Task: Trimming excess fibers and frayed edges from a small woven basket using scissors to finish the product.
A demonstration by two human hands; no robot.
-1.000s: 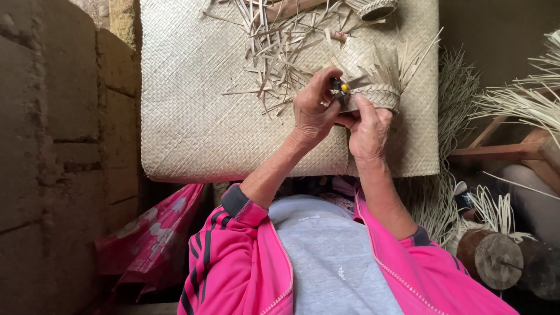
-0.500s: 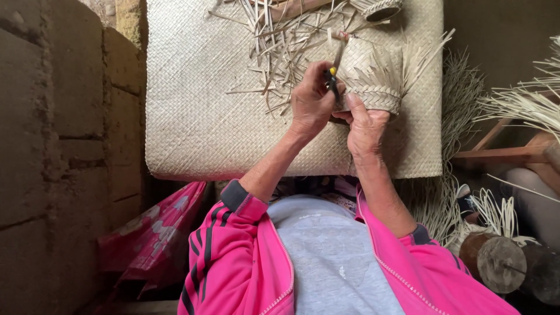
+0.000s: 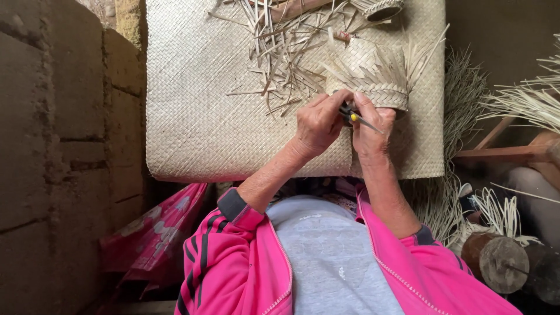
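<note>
My left hand is closed around a small black-handled blade tool with a yellow spot; its metal tip points right, across the fingers of my right hand. My right hand grips the lower braided rim of a small woven palm-leaf piece. Loose strip ends stick up from the piece's top. Both hands meet just below that piece, above a large woven mat. Whether the tool is a knife or scissors is unclear.
Cut leaf strips litter the mat's far side, near a small woven ring. A block wall stands at left and a pink bag below it. At right are strip bundles, a wooden frame and a log end.
The tool's blade pointed up along the woven piece half a second ago; it has swung down and now points right. Both hands have dropped lower, under the piece's rim.
</note>
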